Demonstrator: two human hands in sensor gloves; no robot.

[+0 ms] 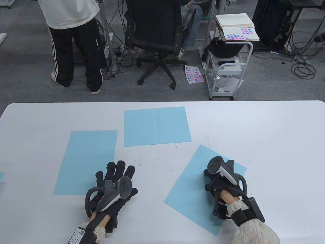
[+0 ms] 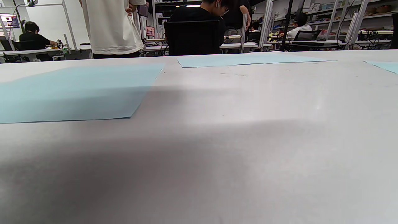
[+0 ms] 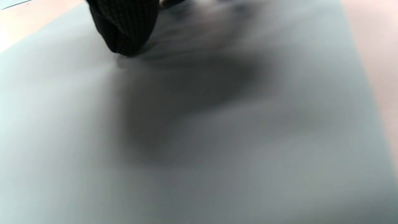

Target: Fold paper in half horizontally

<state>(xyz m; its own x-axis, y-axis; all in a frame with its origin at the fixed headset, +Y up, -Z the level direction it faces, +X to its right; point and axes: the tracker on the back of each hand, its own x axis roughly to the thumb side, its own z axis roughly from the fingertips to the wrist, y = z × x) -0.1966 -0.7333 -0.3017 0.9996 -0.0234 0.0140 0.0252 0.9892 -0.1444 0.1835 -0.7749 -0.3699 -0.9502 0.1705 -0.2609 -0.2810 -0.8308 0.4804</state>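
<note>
Table view: the angled paper point(image 1: 193, 185), at the table's point(image 1: 279, 132) near right, is pressed by the right hand point(image 1: 223, 181), its grip unreadable, the left hand point(image 1: 114, 183) spread flat, and edges should be aligned before creasing; left wrist view: no fingers shown; right wrist view: one blurred fingertip point(image 3: 124, 28) is seen touching paper.

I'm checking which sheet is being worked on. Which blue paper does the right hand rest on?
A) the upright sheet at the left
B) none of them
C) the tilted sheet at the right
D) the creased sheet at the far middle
C: the right hand lies on the tilted sheet, while the left hand lies spread beside the left sheet.
</note>
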